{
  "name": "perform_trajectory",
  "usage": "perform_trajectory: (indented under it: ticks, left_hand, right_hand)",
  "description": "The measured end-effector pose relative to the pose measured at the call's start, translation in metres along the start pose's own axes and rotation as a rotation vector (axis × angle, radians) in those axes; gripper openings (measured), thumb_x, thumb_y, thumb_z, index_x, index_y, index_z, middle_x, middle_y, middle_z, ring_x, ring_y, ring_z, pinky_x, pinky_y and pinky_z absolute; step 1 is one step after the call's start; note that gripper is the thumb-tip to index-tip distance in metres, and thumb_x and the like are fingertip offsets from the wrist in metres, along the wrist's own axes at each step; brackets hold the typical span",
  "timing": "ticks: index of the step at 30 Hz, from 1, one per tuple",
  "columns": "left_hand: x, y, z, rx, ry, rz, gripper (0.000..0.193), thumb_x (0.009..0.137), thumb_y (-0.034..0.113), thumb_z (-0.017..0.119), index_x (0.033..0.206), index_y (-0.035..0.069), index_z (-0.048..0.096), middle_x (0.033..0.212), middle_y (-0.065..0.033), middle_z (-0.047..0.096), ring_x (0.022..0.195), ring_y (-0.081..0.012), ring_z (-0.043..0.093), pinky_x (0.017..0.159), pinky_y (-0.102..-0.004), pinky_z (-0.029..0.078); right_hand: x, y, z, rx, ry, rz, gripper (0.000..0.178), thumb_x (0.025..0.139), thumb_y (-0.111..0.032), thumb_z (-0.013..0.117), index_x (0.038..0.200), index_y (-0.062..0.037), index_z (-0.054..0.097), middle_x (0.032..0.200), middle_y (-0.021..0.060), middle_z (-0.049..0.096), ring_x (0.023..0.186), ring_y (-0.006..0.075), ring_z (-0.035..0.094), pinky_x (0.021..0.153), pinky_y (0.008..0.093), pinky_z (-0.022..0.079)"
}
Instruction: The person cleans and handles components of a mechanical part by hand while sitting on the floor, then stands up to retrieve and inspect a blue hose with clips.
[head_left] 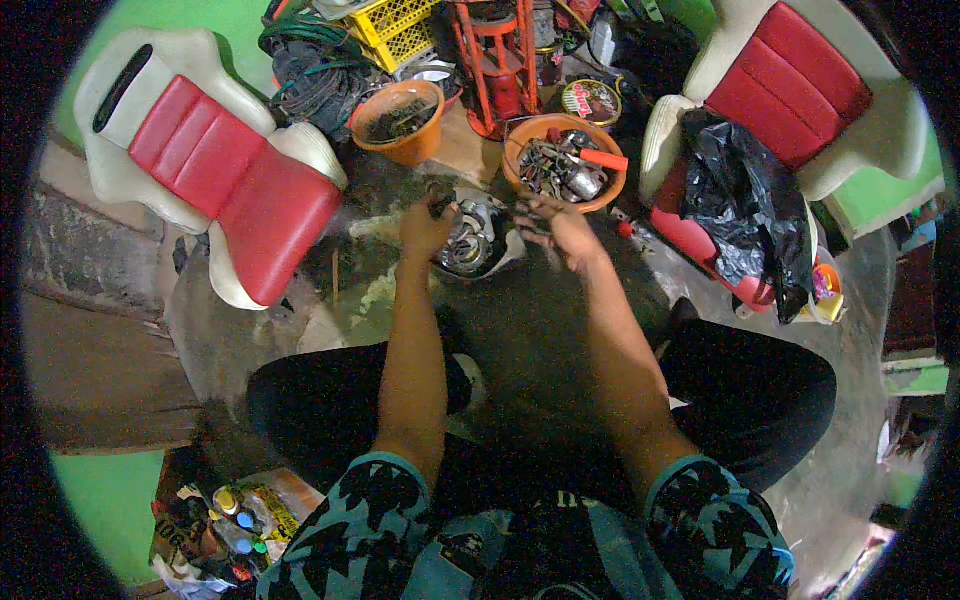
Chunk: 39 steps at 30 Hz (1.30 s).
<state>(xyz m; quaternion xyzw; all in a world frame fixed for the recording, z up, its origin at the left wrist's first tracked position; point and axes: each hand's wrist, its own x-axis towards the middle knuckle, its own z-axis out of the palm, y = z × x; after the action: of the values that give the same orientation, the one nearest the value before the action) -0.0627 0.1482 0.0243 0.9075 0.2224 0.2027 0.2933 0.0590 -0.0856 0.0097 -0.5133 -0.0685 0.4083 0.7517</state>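
On the floor between my hands lies a silvery metal machine part (468,246) with rounded, ring-like shapes. My left hand (428,228) is at its left edge, fingers curled round something small and dark that I cannot make out. Just right of the part, my right hand (562,230) hovers with its fingers spread and slightly blurred; nothing shows in it. Beyond that hand stands an orange basin (512,150) heaped with metal tools and parts. A screwdriver-like red-orange handle (603,159) sticks out over its rim.
An orange pot (432,135) of dark bits stands behind my left hand, near a red metal stand (490,75) and a yellow crate (395,35). Red-and-cream seats flank me, one left (270,215), one right (790,75) with a black plastic bag (740,200). Bottles (235,530) lie lower left.
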Motion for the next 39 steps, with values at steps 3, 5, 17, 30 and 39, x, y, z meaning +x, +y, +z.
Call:
perform_trajectory:
  ticks: [3,5,17,30,39]
  left_hand:
    - [-0.002,0.006,0.012,0.132,0.151,0.019,0.035,0.08,0.032,0.07,0.101,0.004,0.069,0.096,-0.0201,0.069,0.09,-0.0364,0.067,0.082,-0.0427,0.051]
    - [0.0,0.042,0.024,0.237,0.269,0.019,0.031,0.08,0.028,0.069,0.099,0.004,0.07,0.093,-0.0201,0.069,0.088,-0.0371,0.066,0.079,-0.0432,0.051]
    - [-0.052,0.174,0.159,-0.395,-0.18,0.319,0.011,0.083,0.011,0.066,0.091,0.004,0.067,0.087,-0.0172,0.068,0.079,-0.0367,0.066,0.07,-0.0427,0.051]
    - [-0.169,0.064,0.283,-0.072,-0.727,0.211,0.033,0.081,0.018,0.071,0.112,0.011,0.063,0.103,-0.0192,0.067,0.097,-0.04,0.063,0.084,-0.0479,0.052]
    - [-0.184,0.066,0.293,-0.032,-0.703,0.076,0.045,0.078,0.008,0.07,0.121,0.013,0.06,0.119,-0.0188,0.059,0.108,-0.0415,0.057,0.089,-0.0471,0.049]
  right_hand:
    - [-0.013,-0.025,-0.025,-0.133,0.052,-0.049,0.033,0.099,-0.017,0.046,0.125,-0.0003,0.055,0.11,0.0117,0.066,0.102,0.0214,0.063,0.079,0.0349,0.057]
    - [-0.019,-0.038,-0.059,-0.107,0.083,-0.099,0.032,0.098,-0.018,0.048,0.121,0.001,0.06,0.107,0.0122,0.068,0.1,0.0212,0.063,0.083,0.0333,0.053]
    - [-0.082,0.009,-0.274,-1.337,0.281,-0.282,0.03,0.084,-0.022,0.067,0.109,-0.0052,0.069,0.084,0.0139,0.07,0.078,0.0207,0.066,0.07,0.0357,0.051]
    - [-0.111,0.186,-0.256,-1.362,0.244,0.182,0.075,0.066,-0.034,0.082,0.13,-0.0077,0.053,0.125,0.0189,0.061,0.111,0.0348,0.06,0.095,0.0429,0.049]
    - [-0.105,0.172,-0.228,-0.945,0.531,-0.116,0.054,0.073,-0.023,0.073,0.121,-0.0048,0.058,0.116,0.0211,0.064,0.109,0.0376,0.061,0.092,0.0445,0.049]
